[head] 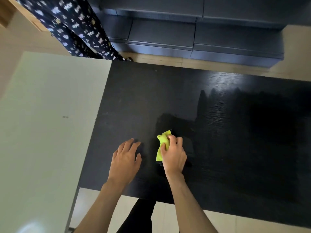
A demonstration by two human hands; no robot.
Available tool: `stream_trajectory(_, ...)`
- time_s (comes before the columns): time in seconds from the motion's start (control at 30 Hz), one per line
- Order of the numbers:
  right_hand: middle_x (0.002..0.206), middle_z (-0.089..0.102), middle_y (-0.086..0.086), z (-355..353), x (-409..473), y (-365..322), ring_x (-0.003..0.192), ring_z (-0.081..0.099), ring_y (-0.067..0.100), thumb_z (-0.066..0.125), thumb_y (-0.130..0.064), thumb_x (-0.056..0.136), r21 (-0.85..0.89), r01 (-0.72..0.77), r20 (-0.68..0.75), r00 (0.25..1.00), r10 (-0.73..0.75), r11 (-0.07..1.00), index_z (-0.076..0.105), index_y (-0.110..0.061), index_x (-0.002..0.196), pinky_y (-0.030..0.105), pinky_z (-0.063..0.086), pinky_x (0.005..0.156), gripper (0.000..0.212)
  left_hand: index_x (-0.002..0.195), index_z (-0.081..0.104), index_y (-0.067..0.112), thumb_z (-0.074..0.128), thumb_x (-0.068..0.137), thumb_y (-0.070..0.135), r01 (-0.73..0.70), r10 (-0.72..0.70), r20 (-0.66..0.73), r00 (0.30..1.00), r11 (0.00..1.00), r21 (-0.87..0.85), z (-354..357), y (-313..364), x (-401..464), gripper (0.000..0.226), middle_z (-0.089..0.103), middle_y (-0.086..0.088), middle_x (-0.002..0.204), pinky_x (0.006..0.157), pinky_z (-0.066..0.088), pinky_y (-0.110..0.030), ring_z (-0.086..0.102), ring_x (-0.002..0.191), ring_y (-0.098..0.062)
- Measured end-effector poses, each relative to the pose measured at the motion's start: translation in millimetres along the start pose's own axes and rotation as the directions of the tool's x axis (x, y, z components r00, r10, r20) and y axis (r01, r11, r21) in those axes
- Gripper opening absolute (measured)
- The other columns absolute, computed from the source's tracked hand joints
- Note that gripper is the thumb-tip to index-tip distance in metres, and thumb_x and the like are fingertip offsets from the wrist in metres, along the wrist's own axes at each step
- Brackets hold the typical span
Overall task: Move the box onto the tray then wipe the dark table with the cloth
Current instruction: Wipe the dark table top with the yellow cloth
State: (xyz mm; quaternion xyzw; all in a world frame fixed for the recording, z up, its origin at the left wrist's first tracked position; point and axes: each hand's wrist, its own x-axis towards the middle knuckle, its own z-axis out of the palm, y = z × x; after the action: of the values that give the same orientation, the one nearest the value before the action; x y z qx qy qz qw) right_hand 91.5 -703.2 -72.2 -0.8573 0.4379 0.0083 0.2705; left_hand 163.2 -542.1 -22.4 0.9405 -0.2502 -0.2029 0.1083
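The right hand [173, 155] grips a bunched yellow cloth [162, 143] and presses it on the dark table [218, 132] (near its front edge). The left hand [125, 158] rests flat beside it, fingers spread, holding nothing; a white table [47, 115] adjoins on the left.

hands: 2 [125, 159] [174, 155] | cloth [162, 143]: 1 | dark table [218, 132]: 1 | white table [47, 115]: 1
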Motion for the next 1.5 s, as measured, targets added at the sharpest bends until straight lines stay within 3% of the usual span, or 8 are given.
stream_trajectory(0.37,0.101,0.050,0.002,-82.5,26.9,174.8,0.065,0.057,0.014,0.071,-0.034,0.090,-0.063,-0.085,-0.139,0.987,0.076,0.994,0.062,-0.018,0.116,0.028,0.044,0.042,0.032,0.134,0.061,0.019,0.066,0.092,0.020,-0.059,0.061,-0.052,0.997,0.997,0.043,41.6,119.3,12.5,0.042,0.058,-0.003,0.144,0.100,0.050,-0.048,0.054,0.130,-0.027)
stream_trajectory(0.7,0.100,0.049,0.000,-175.2,62.3,344.6,0.065,0.053,0.012,0.068,-0.035,0.092,-0.089,-0.177,-0.184,0.970,0.159,0.980,0.060,-0.018,0.119,0.024,0.036,0.042,0.033,0.130,0.063,0.017,0.071,0.089,0.017,-0.163,0.170,-0.069,0.983,0.982,0.091,89.4,259.0,22.6,0.042,0.060,-0.006,0.140,0.095,0.052,-0.049,0.056,0.126,-0.028)
stream_trajectory(0.87,0.099,0.045,-0.002,-197.8,72.0,399.8,0.062,0.043,0.009,0.067,-0.038,0.091,-0.118,-0.174,-0.215,0.966,0.146,0.978,0.055,-0.020,0.115,0.021,0.025,0.045,0.032,0.144,0.051,0.021,0.065,0.094,0.024,-0.226,0.232,-0.075,0.970,0.970,0.089,108.5,307.9,21.6,0.052,0.056,-0.002,0.144,0.102,0.049,-0.044,0.054,0.130,-0.023)
stream_trajectory(1.07,0.096,0.047,0.001,-206.9,105.7,415.0,0.056,0.038,0.014,0.069,-0.035,0.087,-0.131,-0.140,-0.246,0.964,0.105,0.981,0.054,-0.018,0.110,0.023,0.023,0.047,0.033,0.148,0.047,0.021,0.063,0.096,0.033,-0.200,0.213,-0.076,0.974,0.968,0.151,129.6,327.7,15.3,0.055,0.058,-0.005,0.144,0.107,0.048,-0.049,0.054,0.132,-0.028)
stream_trajectory(1.27,0.099,0.052,0.009,-221.8,163.1,399.3,0.059,0.058,0.033,0.068,-0.032,0.089,-0.137,-0.108,-0.249,0.966,0.071,0.985,0.055,-0.013,0.109,0.030,0.032,0.050,0.030,0.149,0.048,0.021,0.063,0.097,0.030,-0.115,0.123,-0.057,0.991,0.987,0.115,134.9,316.4,8.6,0.055,0.057,-0.006,0.146,0.109,0.047,-0.051,0.054,0.135,-0.029)
stream_trajectory(1.5,0.103,0.055,0.013,-203.7,169.3,370.7,0.064,0.061,0.036,0.064,-0.028,0.095,-0.138,-0.130,-0.321,0.944,0.080,0.982,0.056,-0.009,0.116,0.032,0.036,0.054,0.029,0.152,0.042,0.024,0.062,0.096,0.021,0.000,0.000,-0.046,0.999,1.000,0.010,118.1,269.1,8.0,0.060,0.050,-0.002,0.151,0.108,0.047,-0.048,0.049,0.137,-0.025)
